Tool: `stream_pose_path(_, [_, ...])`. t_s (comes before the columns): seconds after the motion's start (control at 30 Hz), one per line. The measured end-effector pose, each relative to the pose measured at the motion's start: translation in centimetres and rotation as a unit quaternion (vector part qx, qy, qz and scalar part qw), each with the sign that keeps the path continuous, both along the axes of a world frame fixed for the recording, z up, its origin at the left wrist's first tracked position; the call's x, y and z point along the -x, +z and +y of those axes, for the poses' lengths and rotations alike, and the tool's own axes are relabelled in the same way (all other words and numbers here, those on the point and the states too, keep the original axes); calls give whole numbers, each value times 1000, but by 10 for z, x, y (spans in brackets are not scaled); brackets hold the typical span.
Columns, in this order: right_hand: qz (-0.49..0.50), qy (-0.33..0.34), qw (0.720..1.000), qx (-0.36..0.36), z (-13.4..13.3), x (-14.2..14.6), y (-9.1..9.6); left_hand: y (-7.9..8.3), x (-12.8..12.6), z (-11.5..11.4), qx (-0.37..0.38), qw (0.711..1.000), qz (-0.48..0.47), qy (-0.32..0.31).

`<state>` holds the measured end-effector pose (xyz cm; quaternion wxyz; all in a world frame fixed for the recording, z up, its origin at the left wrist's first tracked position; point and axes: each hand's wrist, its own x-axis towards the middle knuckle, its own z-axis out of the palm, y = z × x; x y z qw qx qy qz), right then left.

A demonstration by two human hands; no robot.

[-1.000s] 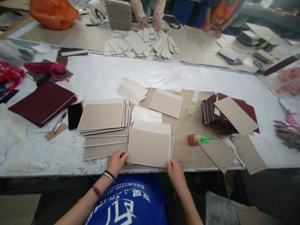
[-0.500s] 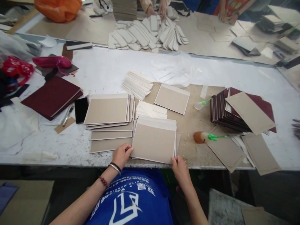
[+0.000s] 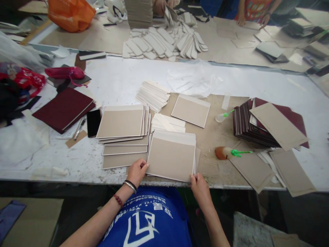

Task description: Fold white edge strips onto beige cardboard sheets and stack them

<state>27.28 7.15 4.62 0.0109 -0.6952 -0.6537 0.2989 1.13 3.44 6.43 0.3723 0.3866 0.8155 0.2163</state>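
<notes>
A stack of tan cardboard panels with white borders point(image 3: 171, 157) lies at the table's near edge. My left hand point(image 3: 136, 171) pinches its near left corner, fingers curled on the edge. My right hand point(image 3: 199, 187) grips its near right corner. To the left lies a fanned pile of similar panels point(image 3: 123, 128). White paper strips point(image 3: 167, 122) lie just behind the held stack. A single panel point(image 3: 190, 110) rests farther back.
Dark red covers point(image 3: 259, 125) with loose tan boards are stacked at right. Two glue bottles with green nozzles point(image 3: 228, 152) lie between. A black phone point(image 3: 93, 122), pen and dark red book point(image 3: 64, 109) sit left. Other people's hands work at the far table point(image 3: 102, 36).
Both hands stay on the stack's near corners; the stack looks slightly squared up. The view shifted a little. A person at the far table lifted a white piece.
</notes>
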Motion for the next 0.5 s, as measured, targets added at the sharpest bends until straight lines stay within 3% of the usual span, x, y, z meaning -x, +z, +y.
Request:
stream_pose_path(0.23, [-38, 18, 999, 7, 1, 1, 1, -8, -7, -4, -33, 999, 33, 22])
stream_pose_path(0.5, [-58, 15, 998, 18, 2, 4, 5, -14, -6, -4, -20, 1000, 8, 12])
